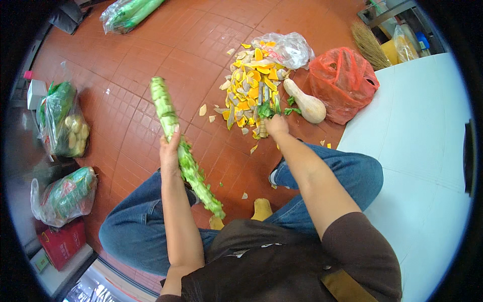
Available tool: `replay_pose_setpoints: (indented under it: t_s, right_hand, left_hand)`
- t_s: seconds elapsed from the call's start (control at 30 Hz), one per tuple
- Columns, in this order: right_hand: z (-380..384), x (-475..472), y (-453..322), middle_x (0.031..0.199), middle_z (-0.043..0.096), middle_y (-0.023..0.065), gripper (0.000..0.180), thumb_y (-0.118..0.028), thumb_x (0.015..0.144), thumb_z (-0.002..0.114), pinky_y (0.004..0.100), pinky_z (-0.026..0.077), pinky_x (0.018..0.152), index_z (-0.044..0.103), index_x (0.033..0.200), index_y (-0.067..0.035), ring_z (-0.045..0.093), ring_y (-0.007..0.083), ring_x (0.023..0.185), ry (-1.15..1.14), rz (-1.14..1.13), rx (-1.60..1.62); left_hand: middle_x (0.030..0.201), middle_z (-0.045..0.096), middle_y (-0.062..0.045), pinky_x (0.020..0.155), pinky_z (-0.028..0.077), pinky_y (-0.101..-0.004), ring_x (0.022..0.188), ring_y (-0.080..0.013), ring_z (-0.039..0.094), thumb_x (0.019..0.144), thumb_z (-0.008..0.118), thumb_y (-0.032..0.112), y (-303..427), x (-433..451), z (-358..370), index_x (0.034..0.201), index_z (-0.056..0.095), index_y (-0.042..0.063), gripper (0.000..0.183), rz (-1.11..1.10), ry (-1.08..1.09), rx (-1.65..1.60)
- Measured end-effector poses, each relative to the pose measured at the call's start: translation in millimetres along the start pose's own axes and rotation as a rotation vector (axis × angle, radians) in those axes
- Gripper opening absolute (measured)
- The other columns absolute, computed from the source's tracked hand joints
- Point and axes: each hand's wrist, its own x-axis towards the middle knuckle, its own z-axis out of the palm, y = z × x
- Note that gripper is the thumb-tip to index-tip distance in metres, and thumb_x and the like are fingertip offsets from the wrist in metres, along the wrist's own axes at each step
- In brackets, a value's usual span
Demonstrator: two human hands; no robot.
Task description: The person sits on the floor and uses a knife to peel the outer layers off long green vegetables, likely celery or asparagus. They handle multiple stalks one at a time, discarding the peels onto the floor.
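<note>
My left hand grips a long pale-green celtuce stem around its middle, tilted over my lap. Small leaf tufts cover its lower half, while the upper part is mostly bare. Over the floor, my right hand is closed, with green leaves sticking out beyond its fingers. Beneath it spreads a heap of orange squash peelings. A metal tool with a wooden handle lies on the heap beside that hand, partly covered by the leaves.
A butternut squash lies right of the heap, by a red plastic bag and a clear bag. Bagged vegetables stand at left. A white surface borders my right side. A straw broom is at upper right.
</note>
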Motion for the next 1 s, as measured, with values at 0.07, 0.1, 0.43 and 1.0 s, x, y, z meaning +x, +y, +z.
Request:
replay_pose_setpoints:
  t_s: [0.07, 0.1, 0.43, 1.0]
  right_hand:
    - [26, -1, -7, 0.124, 0.056, 0.0202, 0.056, -0.037, 0.083, 0.068, 0.0433, 0.048, 0.094, 0.052, 0.121, 0.000, 0.056, 0.0341, 0.114, 0.013, 0.011, 0.050]
    - [33, -3, -12, 0.124, 0.057, 0.0205, 0.055, -0.035, 0.082, 0.069, 0.0431, 0.048, 0.094, 0.052, 0.120, 0.000, 0.057, 0.0345, 0.114, 0.007, 0.020, 0.062]
    - [27, 25, 8, 0.112, 0.062, 0.0252, 0.057, -0.031, 0.080, 0.067, 0.0430, 0.051, 0.089, 0.051, 0.120, 0.007, 0.062, 0.0363, 0.105, -0.086, 0.009, 0.140]
    - [59, -10, -32, 0.093, 0.067, 0.0210, 0.047, -0.044, 0.082, 0.064, 0.0441, 0.050, 0.076, 0.066, 0.101, -0.002, 0.065, 0.0335, 0.087, 0.078, 0.167, 0.561]
  left_hand:
    - [0.083, 0.057, -0.011, 0.049, 0.050, -0.0280, 0.064, -0.0174, 0.057, 0.091, 0.064, 0.034, -8, 6, 3, 0.107, 0.044, 0.008, 0.037, -0.144, -0.138, -0.171]
    - [0.084, 0.057, -0.012, 0.051, 0.050, -0.0275, 0.066, -0.0177, 0.057, 0.093, 0.062, 0.036, -12, 10, 2, 0.107, 0.045, 0.008, 0.036, -0.235, -0.203, -0.290]
    - [0.093, 0.055, -0.013, 0.051, 0.048, -0.0258, 0.077, -0.0197, 0.054, 0.097, 0.054, 0.037, -20, 30, 14, 0.115, 0.052, 0.006, 0.036, -0.603, -0.490, -0.557]
    - [0.103, 0.059, -0.023, 0.058, 0.052, -0.0289, 0.072, -0.0225, 0.058, 0.097, 0.051, 0.038, -19, -20, -13, 0.134, 0.043, 0.009, 0.047, -0.740, -0.576, -0.557]
